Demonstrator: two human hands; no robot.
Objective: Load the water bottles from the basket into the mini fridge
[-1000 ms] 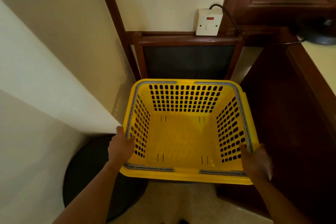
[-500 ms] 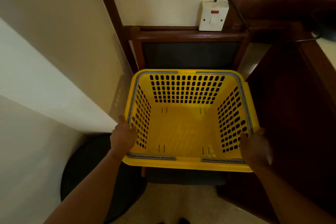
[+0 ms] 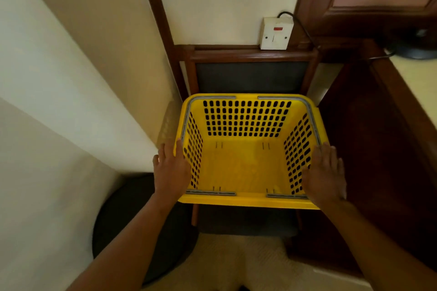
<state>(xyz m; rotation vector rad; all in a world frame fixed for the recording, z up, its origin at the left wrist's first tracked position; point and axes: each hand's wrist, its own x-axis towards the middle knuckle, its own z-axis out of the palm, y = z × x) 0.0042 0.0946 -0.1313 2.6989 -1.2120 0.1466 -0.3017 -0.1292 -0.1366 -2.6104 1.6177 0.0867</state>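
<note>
Basket: a yellow plastic basket (image 3: 246, 201) with slotted walls and grey handle bars folded flat along its rim. It lies between the two grips, and its bare yellow floor shows.
Left grip: the left grip (image 3: 171, 169) lies against the outside of the basket's left wall near the front corner. Its fingers (image 3: 179, 149) are straight and reach up along the rim. It is released, flat on the plastic, not clasped round it.
Right grip: the right grip (image 3: 325, 172) is laid flat on the right rim and wall with its fingers stretched forward. It too is released, touching rather than clasping.
Under the basket: a dark box (image 3: 250, 78) set in a reddish wooden frame (image 3: 250, 55). Its top runs on past the grips to the wall, and its front shows just below them.
Beyond the grips: a white wall switch (image 3: 276, 34) with a small red patch sits on the frame's back rail. Any writing on it is too small to read. A black cable (image 3: 298, 22) runs from its top off to the right.
Outside the left grip: a round black thing (image 3: 142, 231) on the floor, against the pale wall.
Outside the right grip: a dark wooden cupboard (image 3: 378, 149), topped by a pale worktop (image 3: 416, 87).
Below the grips: beige carpet (image 3: 236, 264).
Writing on the basket: none that can be read.
</note>
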